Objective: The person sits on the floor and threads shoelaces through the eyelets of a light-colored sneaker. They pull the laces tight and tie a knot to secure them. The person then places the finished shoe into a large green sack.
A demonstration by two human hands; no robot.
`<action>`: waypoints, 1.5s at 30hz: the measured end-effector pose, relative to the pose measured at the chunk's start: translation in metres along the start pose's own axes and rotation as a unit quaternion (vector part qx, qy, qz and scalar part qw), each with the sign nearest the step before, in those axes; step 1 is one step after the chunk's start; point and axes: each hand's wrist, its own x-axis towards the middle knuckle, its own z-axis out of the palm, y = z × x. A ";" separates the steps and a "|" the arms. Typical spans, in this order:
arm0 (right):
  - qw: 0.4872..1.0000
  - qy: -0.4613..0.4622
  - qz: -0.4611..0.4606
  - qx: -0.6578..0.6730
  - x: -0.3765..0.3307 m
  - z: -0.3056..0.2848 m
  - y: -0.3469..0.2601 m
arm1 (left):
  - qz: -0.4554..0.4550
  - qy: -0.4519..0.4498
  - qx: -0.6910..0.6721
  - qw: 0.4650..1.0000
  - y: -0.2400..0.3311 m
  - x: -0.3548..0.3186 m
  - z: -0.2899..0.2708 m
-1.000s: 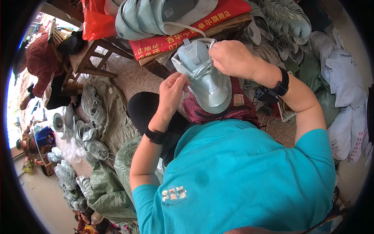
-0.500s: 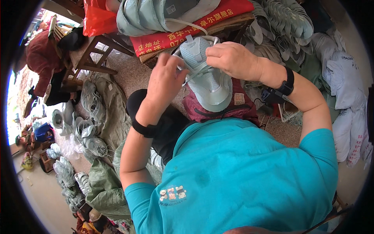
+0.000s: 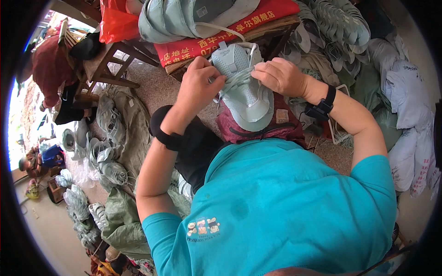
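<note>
A pale grey-green sneaker (image 3: pixel 252 106) lies in front of me over a dark red cloth item (image 3: pixel 287 120), its toe toward my body and its tongue (image 3: pixel 227 59) pointing away. Pale shoelaces (image 3: pixel 237 83) cross over its middle. At the shoe's left edge, my left hand (image 3: pixel 199 82) has its fingers closed on a shoelace. My right hand (image 3: pixel 280 77) pinches the lace on the opposite side, by the eyelets. The fingertips partly hide the lace ends.
A wooden bench with a red printed banner (image 3: pixel 276 11) carries a stack of shoe uppers (image 3: pixel 170 20). More uppers pile up at the far right, beside white sacks (image 3: pixel 407 92). Loose sneakers (image 3: pixel 110 119) and green sacking (image 3: pixel 126 221) cover the left floor; other people sit further left.
My right hand has come down from beside the tongue to the crossed laces. The left hand has shifted slightly away from me, and the laces now bunch across the shoe's middle.
</note>
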 end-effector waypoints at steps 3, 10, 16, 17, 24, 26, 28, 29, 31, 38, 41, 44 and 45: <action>1.000 -0.010 0.008 0.014 -0.007 -0.002 0.001 | -0.076 0.103 -0.061 0.990 -0.001 0.000 0.025; 0.991 -0.042 0.036 0.120 0.005 -0.015 0.009 | 0.026 0.238 -0.177 0.955 0.065 0.009 0.000; 0.966 -0.030 0.176 0.185 0.025 -0.020 0.012 | -0.004 0.110 0.113 0.988 0.043 -0.023 0.023; 0.958 -0.023 0.219 0.186 0.028 -0.019 0.012 | -0.001 0.114 0.110 0.987 0.042 -0.024 0.026; 0.970 -0.099 0.144 0.171 0.047 -0.023 0.031 | 0.050 0.151 0.078 0.984 0.042 -0.020 0.021; 0.943 -0.210 0.157 0.205 0.056 -0.030 0.043 | 0.085 0.154 0.127 0.976 0.040 -0.023 0.012; 0.922 -0.282 0.155 0.216 0.064 -0.032 0.050 | 0.110 0.149 0.159 0.970 0.031 -0.027 0.006; 0.923 -0.287 0.147 0.211 0.065 -0.031 0.050 | 0.106 0.146 0.134 0.974 0.028 -0.030 0.006; 0.924 -0.298 0.129 0.201 0.066 -0.026 0.048 | 0.097 0.138 0.084 0.982 0.023 -0.041 0.011; 0.801 -0.365 0.361 0.309 0.074 -0.011 0.048 | -0.109 0.099 -0.086 0.985 0.025 -0.053 0.020; 0.710 -0.268 0.494 0.425 0.076 -0.007 0.042 | -0.117 0.195 -0.144 0.963 0.012 -0.048 0.028; 0.688 -0.101 0.460 0.552 0.090 -0.019 0.035 | -0.119 0.233 -0.220 0.940 -0.003 -0.039 0.031; 0.682 -0.158 0.457 0.548 0.097 -0.028 0.031 | -0.109 0.244 -0.215 0.939 -0.008 -0.038 0.032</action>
